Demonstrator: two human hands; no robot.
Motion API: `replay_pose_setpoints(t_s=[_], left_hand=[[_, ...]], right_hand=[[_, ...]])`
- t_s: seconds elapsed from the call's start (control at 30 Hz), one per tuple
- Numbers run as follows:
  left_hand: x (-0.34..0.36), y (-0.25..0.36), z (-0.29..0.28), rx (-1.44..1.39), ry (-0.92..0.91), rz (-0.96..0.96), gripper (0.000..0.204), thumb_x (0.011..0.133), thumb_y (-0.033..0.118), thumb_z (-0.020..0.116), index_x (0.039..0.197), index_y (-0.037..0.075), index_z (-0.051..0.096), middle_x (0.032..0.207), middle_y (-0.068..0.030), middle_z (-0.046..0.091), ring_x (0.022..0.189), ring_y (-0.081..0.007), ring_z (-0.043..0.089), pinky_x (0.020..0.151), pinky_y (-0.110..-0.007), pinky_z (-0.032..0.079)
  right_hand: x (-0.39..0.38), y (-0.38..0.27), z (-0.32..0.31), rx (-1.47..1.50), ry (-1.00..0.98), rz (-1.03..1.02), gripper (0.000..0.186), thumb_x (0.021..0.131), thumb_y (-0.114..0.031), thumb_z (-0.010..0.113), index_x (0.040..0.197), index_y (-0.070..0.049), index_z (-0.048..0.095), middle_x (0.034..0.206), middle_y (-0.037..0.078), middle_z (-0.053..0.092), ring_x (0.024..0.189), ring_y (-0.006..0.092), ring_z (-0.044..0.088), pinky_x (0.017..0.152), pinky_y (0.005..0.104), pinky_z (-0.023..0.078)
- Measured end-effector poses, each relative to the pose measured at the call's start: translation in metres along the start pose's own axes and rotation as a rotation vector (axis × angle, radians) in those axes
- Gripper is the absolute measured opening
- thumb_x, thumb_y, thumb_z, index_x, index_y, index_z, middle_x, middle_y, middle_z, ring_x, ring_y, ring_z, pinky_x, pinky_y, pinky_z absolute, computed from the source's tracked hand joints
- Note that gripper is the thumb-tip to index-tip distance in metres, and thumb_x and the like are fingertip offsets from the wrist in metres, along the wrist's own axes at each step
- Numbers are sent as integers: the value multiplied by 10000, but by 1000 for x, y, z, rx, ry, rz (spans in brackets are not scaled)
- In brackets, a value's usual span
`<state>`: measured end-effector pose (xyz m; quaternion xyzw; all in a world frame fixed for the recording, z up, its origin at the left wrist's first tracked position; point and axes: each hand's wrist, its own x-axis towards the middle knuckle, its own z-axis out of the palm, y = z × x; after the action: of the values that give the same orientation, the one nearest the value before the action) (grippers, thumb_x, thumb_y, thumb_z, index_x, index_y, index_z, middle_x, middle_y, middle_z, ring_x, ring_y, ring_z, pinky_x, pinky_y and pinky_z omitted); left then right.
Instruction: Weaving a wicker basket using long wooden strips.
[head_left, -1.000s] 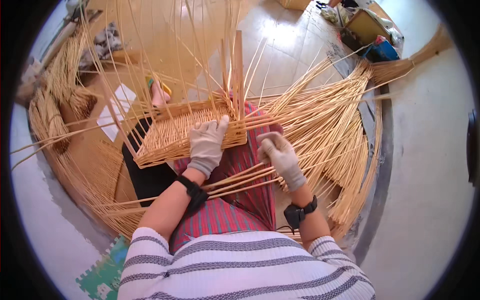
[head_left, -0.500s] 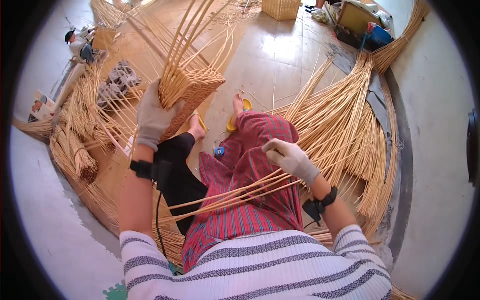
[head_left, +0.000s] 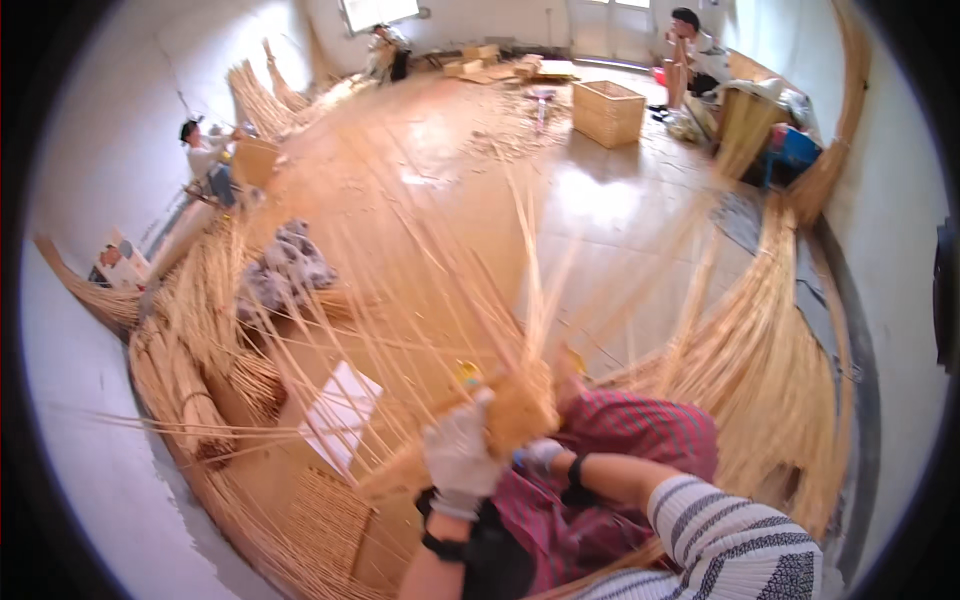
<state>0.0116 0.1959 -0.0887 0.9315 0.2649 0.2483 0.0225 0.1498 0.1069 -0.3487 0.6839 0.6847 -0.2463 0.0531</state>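
Risk assessment: the half-woven basket (head_left: 515, 410) sits at the 6 o'clock position of the frame, just above the checked red lap cloth (head_left: 640, 440), with long loose wicker stakes (head_left: 450, 300) fanning out toward 11 and 12 o'clock. These stakes appear blurred and free at the tips. In my judgement a sharp turn of the piece could whip them toward the face, snap a stake at the woven edge, or loosen the weave. The basket could also slip off the lap, since it rests on soft cloth rather than a firm surface.

Left hand (head_left: 458, 458): gloved, fingers curled closed against the near side of the basket, gripping its woven wall at about 7 o'clock from the basket's centre.

Right hand (head_left: 540, 455): gloved, tucked under the basket's lower edge at 5 o'clock, touching it. Most of it is hidden, so how far it is open cannot be told.

Surroundings: reed bundles (head_left: 200, 380) lie at 9 o'clock and a large sheaf (head_left: 780, 380) at 3 o'clock. A finished square basket (head_left: 607, 112) stands at 12 o'clock.
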Motion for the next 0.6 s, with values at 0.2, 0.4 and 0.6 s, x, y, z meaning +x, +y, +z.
replay_pose_setpoints(t_s=[0.2,0.4,0.6], left_hand=[[14,4,-6,-86,-190,63,854,731,607,735,1424,146,543,987,-41,603,879,-246,577,833,-414,359],[24,1,2,-105,-212,69,841,737,611,728,1431,169,555,940,-33,580,819,-238,557,812,-411,350],[8,0,10,-75,-82,33,854,707,617,751,1402,157,562,921,-35,570,833,-254,554,811,-428,355]], right_hand=[[9,9,51,117,-120,161,316,922,-267,542,1179,-121,654,1113,147,717,982,299,705,856,422,568],[24,26,56,208,-130,200,366,926,-326,552,1198,-101,644,1105,168,717,999,325,698,871,429,558],[35,35,35,305,-20,208,426,930,-386,563,1218,-80,634,1097,190,718,1016,351,691,887,435,549]])
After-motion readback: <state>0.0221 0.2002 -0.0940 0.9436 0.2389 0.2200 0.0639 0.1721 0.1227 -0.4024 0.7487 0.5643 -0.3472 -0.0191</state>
